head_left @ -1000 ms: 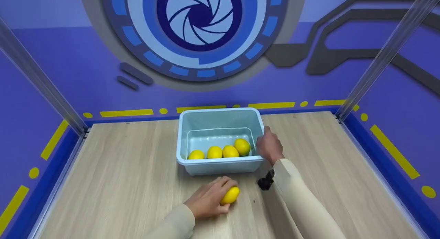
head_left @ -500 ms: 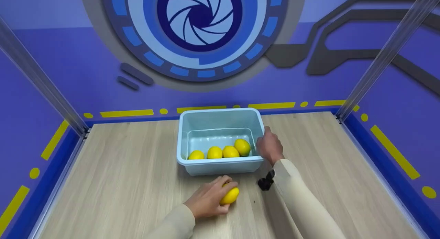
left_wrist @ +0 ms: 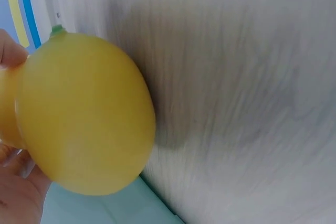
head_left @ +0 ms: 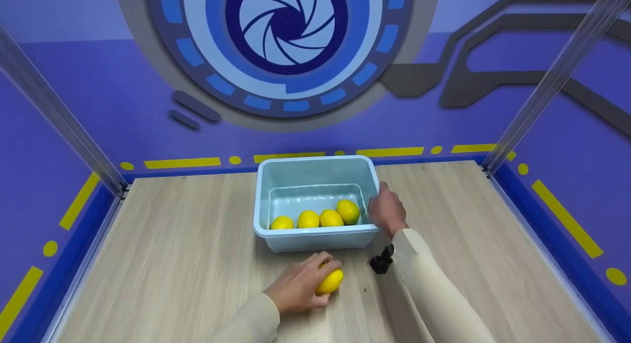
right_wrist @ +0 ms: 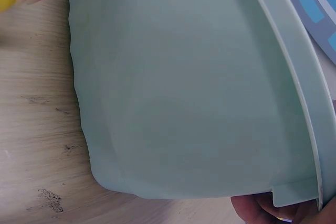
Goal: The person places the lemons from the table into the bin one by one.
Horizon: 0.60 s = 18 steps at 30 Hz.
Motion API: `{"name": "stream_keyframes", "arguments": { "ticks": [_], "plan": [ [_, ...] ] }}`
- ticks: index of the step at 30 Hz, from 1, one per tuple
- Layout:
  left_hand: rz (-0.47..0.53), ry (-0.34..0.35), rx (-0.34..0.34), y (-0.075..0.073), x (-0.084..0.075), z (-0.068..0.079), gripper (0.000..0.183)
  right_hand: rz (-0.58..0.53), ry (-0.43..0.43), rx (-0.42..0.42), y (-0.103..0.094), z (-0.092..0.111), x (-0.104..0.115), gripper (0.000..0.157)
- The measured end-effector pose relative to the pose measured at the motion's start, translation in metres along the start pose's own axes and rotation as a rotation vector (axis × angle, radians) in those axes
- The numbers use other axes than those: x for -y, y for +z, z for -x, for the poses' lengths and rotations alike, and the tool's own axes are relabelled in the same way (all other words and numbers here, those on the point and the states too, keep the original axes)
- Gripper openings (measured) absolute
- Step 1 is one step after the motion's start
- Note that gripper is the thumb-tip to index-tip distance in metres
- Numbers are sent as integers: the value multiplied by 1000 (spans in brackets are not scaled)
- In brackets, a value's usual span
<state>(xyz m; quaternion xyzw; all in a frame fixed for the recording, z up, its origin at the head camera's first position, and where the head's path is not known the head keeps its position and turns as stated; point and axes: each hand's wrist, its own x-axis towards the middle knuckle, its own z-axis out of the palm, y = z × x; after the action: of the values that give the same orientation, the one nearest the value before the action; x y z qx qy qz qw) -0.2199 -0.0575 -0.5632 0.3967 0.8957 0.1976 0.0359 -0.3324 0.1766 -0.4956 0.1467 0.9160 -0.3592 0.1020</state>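
In the head view my left hand (head_left: 301,284) grips a yellow lemon (head_left: 330,282) low over the table, in front of the bin. The left wrist view shows this lemon (left_wrist: 86,114) large, with a green stem tip; a second rounded yellow surface (left_wrist: 7,108) shows beside it, mostly cut off by the frame edge. My right hand (head_left: 388,209) holds the right side of a pale blue-green plastic bin (head_left: 315,240). In the right wrist view its fingers (right_wrist: 257,208) curl under the rim at a corner. Several lemons (head_left: 331,218) lie inside along the near wall.
The bin stands on a wood-grain table (head_left: 187,264), near the purple back wall (head_left: 414,121). Purple side walls with clear corner posts (head_left: 542,86) enclose the table. A black wrist camera (head_left: 381,260) sits at the right cuff.
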Motion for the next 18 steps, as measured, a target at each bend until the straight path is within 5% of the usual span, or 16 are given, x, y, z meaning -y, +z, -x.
{"name": "stream_keyframes", "arguments": {
  "ticks": [18],
  "plan": [
    [-18, 57, -70, 0, -2, 1, 54, 32, -18, -9, 1, -1, -1, 53]
  ]
}}
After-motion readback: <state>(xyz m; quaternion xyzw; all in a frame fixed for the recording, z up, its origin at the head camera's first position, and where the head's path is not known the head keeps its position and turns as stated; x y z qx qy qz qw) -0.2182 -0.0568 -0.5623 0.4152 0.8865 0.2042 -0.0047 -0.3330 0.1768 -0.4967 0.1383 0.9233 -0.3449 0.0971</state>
